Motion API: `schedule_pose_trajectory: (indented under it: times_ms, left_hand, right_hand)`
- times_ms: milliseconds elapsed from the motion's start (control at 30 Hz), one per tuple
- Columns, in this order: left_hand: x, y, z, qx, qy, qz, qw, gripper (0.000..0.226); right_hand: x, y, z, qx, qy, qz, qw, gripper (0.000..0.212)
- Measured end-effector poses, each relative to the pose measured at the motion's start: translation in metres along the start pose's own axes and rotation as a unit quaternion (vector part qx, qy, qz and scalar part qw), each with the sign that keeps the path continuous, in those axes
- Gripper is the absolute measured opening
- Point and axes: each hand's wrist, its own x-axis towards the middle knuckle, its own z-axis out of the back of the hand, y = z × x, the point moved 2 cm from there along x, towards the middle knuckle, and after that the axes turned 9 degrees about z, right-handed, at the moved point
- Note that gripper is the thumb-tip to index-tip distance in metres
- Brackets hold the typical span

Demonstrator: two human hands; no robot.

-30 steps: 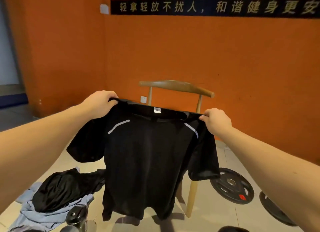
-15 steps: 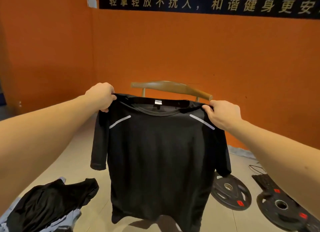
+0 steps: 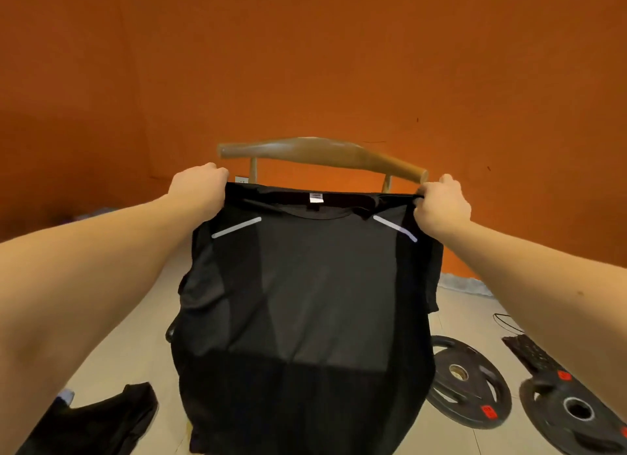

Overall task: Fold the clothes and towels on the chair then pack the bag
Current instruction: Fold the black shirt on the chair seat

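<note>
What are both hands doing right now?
Left hand: grips the black T-shirt at one shoulder.
Right hand: grips its other shoulder.

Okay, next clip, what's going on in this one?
A person holds a black T-shirt up by its shoulders, the left hand gripping one and the right hand the other, in front of a wooden chair. It hangs open, not yet folded. Another dark garment lies lower left; weight plates lie on the floor at right.
</note>
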Motion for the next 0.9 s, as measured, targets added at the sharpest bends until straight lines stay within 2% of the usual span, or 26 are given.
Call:
schedule_pose_trajectory:
  times_ms: [100,200,267,300,333,367,433,467,500,533,600,700,900]
  left_hand:
    - [0.027,-0.015,-0.022,0.054,0.028,0.032,0.998,0.02]
    - [0.048,-0.027,-0.047,0.055,0.052,0.075,0.994,0.023]
    - [0.06,-0.034,-0.071,0.003,0.087,0.119,0.989,0.017]
    - [0.066,-0.036,-0.084,-0.054,0.113,0.16,0.979,0.013]
    - [0.072,-0.039,-0.098,-0.129,0.149,0.216,0.956,0.012]
    - [0.076,-0.042,-0.111,-0.213,0.192,0.273,0.918,0.014]
    - [0.083,-0.051,-0.137,-0.377,0.247,0.363,0.816,0.022]
    - [0.086,-0.055,-0.15,-0.42,0.253,0.383,0.783,0.026]
    - [0.091,-0.058,-0.164,-0.451,0.243,0.386,0.767,0.026]
    - [0.095,-0.062,-0.176,-0.469,0.226,0.375,0.767,0.022]
    - [0.102,-0.067,-0.2,-0.429,0.183,0.338,0.818,0.017]
    - [0.103,-0.075,-0.219,-0.371,0.148,0.301,0.866,0.017]
    - [0.112,-0.092,-0.245,-0.359,0.121,0.305,0.874,0.028]
  right_hand:
    - [0.022,0.009,-0.026,0.019,0.021,-0.057,0.998,0.016]
    - [0.04,0.016,-0.058,0.12,0.066,-0.119,0.983,0.009]
    - [0.052,0.02,-0.081,0.238,0.077,-0.188,0.95,0.01]
    - [0.057,0.02,-0.093,0.302,0.072,-0.231,0.922,0.011]
    - [0.061,0.02,-0.104,0.354,0.063,-0.27,0.893,0.012]
    - [0.064,0.019,-0.114,0.382,0.057,-0.295,0.874,0.013]
    - [0.072,0.013,-0.136,0.396,0.052,-0.316,0.861,0.016]
    - [0.075,0.009,-0.148,0.398,0.047,-0.319,0.859,0.019]
    - [0.078,0.005,-0.159,0.4,0.04,-0.324,0.856,0.022]
    - [0.08,0.0,-0.171,0.403,0.033,-0.327,0.854,0.025]
    - [0.083,-0.006,-0.191,0.406,0.028,-0.319,0.856,0.021]
    - [0.087,-0.007,-0.223,0.453,0.015,-0.296,0.841,0.013]
    - [0.098,-0.003,-0.269,0.463,0.006,-0.221,0.858,0.022]
